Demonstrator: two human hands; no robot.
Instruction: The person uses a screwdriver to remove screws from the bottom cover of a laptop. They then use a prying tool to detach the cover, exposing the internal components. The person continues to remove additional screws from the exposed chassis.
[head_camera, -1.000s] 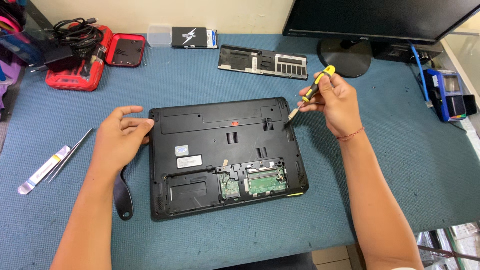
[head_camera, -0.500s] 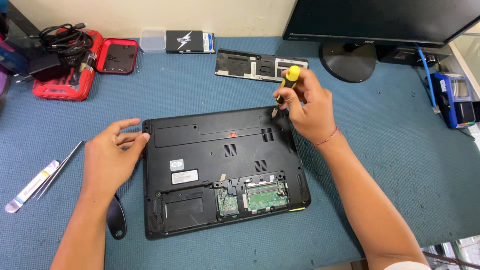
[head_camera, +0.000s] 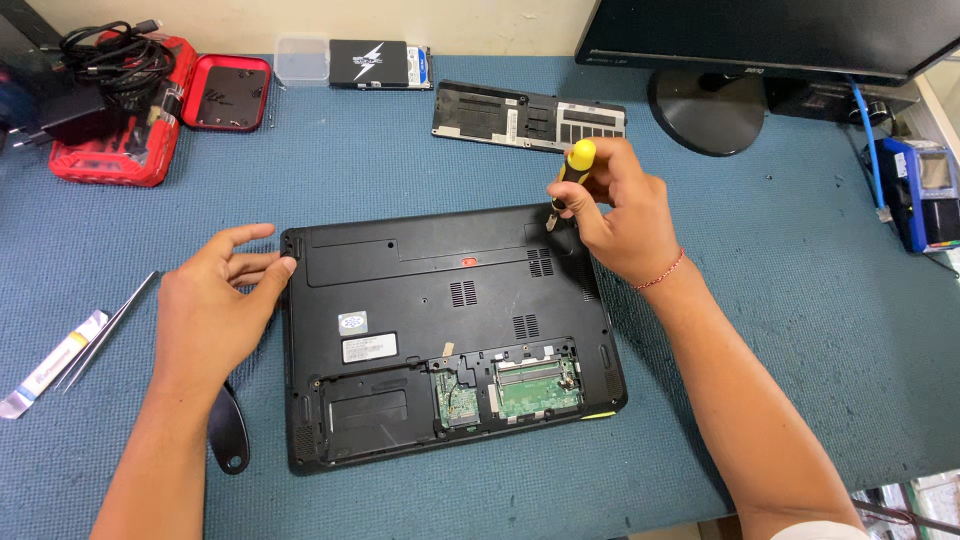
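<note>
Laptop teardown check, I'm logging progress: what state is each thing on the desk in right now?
Laptop: upside down, bottom hatch open, circuit boards exposed.
Access cover: removed, lying behind the laptop.
Screwdriver: upright in the right hand, tip at the laptop's rear corner.
Left hand: open, fingertips against the laptop's left edge.
Red tool case: open.
Monitor: dark.

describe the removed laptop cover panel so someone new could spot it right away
Start at the monitor stand at the far right of the blue mat. Just left of it, beyond the upturned laptop, lies the cover panel: a long, flat, dark plate with vent slots. Unlike the small boxed drive further left, it is thin, wide and angled.
</note>
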